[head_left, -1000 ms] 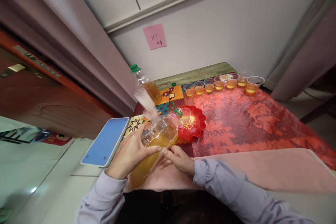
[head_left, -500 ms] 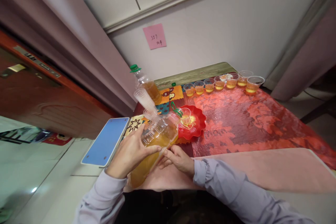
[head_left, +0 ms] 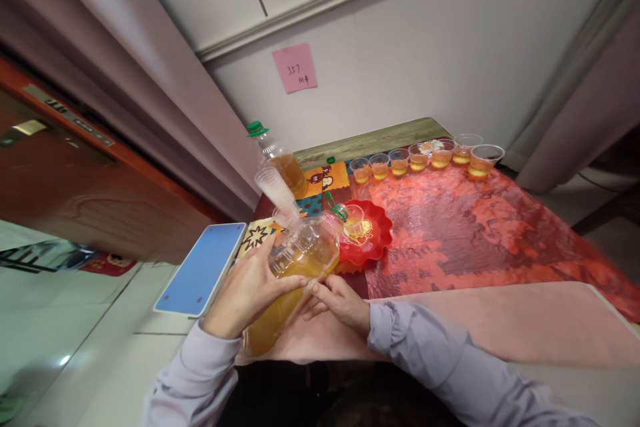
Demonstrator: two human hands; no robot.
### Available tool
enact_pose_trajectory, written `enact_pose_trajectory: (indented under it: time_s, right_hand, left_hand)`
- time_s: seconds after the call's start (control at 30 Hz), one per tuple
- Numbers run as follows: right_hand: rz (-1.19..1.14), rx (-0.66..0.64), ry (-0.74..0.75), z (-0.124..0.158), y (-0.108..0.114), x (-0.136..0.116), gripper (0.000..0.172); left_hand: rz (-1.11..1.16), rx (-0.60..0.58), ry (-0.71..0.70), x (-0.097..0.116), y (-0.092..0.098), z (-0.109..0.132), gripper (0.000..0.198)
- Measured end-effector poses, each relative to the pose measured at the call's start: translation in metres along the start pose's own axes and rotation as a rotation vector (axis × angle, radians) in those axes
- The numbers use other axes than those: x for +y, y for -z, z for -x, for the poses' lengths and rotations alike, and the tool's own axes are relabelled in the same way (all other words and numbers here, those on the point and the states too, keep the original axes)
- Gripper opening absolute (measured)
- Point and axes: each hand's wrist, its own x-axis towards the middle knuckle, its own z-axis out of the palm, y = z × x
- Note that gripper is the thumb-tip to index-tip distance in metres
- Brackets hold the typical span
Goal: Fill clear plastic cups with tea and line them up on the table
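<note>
A large clear bottle [head_left: 280,310] of yellow liquid lies tilted between my hands, its mouth toward a plastic cup [head_left: 355,219]. My left hand [head_left: 253,283] is wrapped round the bottle's upper side, with the thumb across it. From below and to the right, my right hand [head_left: 336,302] grips the bottle, fingers partly hidden beneath it. The cup stands on a red scalloped plate [head_left: 377,240] and holds a little yellow liquid. A green strap [head_left: 334,205] is at the bottle's neck.
Behind the bottle lean stacked plastic cups [head_left: 277,190] beside a second bottle [head_left: 285,167] with a green cap. Several part-filled cups [head_left: 441,155] line the table's far edge. A loose green cap [head_left: 331,160] lies near the back. A blue board [head_left: 203,267] is at the left.
Almost nothing differs. Both hands keep the bottle tilted in the same place, and the cups have not moved.
</note>
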Motion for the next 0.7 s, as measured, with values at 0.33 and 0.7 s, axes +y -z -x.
enact_pose_trajectory:
  time_s: [0.33, 0.7]
  right_hand:
    - [-0.013, 0.008, -0.004, 0.0007, 0.0005, 0.002, 0.076]
    - [-0.031, 0.027, -0.01, 0.0011, -0.0004, 0.0027, 0.076]
  left_hand:
    - [0.003, 0.015, 0.019, -0.0003, -0.0012, 0.0008, 0.087]
    - [0.021, -0.001, 0.017, 0.0001, -0.0009, 0.0002, 0.086]
